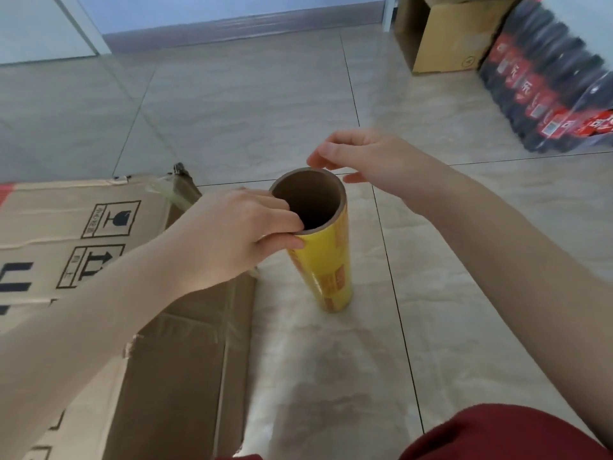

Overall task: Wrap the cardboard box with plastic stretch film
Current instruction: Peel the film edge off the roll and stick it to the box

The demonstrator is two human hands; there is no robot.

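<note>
Tiled floor (248, 94) with cardboard box (66, 227), roll (331, 270)

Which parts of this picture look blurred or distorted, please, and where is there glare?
Head view: the black-and-red plastic-wrapped pack at upper right is smeared by blur. In the same head view, the pale tiled floor shows bowed grout lines and a soft sheen, while the yellow stretch film roll is sharp.

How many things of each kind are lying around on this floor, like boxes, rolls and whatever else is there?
Cardboard boxes: 2, the large box lying close by and a smaller box by the wall.
Stretch film rolls: 1, the yellow roll, standing upright.
Wrapped bottle packs: 1, the pack of bottles.
Total: 4.
</note>
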